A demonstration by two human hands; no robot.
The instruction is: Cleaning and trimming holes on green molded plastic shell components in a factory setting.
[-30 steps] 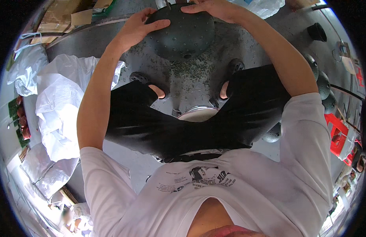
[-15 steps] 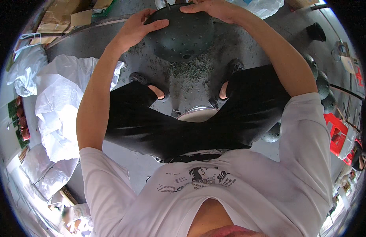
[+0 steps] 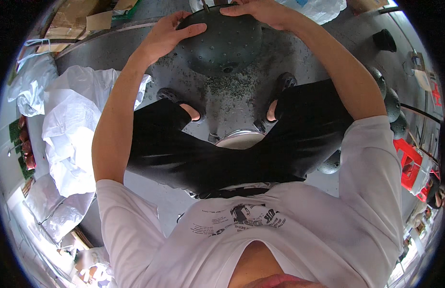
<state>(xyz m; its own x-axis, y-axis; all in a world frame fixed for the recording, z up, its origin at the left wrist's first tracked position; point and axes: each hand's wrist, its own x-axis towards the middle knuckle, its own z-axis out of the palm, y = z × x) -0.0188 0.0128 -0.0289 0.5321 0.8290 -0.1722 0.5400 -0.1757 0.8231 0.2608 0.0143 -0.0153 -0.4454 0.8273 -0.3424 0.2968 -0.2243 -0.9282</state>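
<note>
A large dark green ball (image 3: pixel 222 41), dotted with small round bumps or pits, is held out far in front of me between both hands. Near its lower side shows a darker round spot. My left hand (image 3: pixel 172 36) grips its left side, thumb stretched across the surface. On the upper right, my right hand (image 3: pixel 263 12) is closed on it, the thumb lying along the top. A thin metal rod (image 3: pixel 205 6) meets the ball's top edge between the hands; its far end is out of view. Most fingertips are hidden behind the ball.
Green crumbs (image 3: pixel 232 91) litter the grey floor under the ball, between my feet. I sit on a round stool (image 3: pixel 240 140). White plastic sacks (image 3: pixel 71 139) lie to the left. Similar balls (image 3: pixel 392 103), a black pot (image 3: pixel 384 40) and a red plastic stool (image 3: pixel 409 163) stand right.
The ball has tipped and shifted very slightly, its dark spot sitting a little lower. Both hands keep the same hold.
</note>
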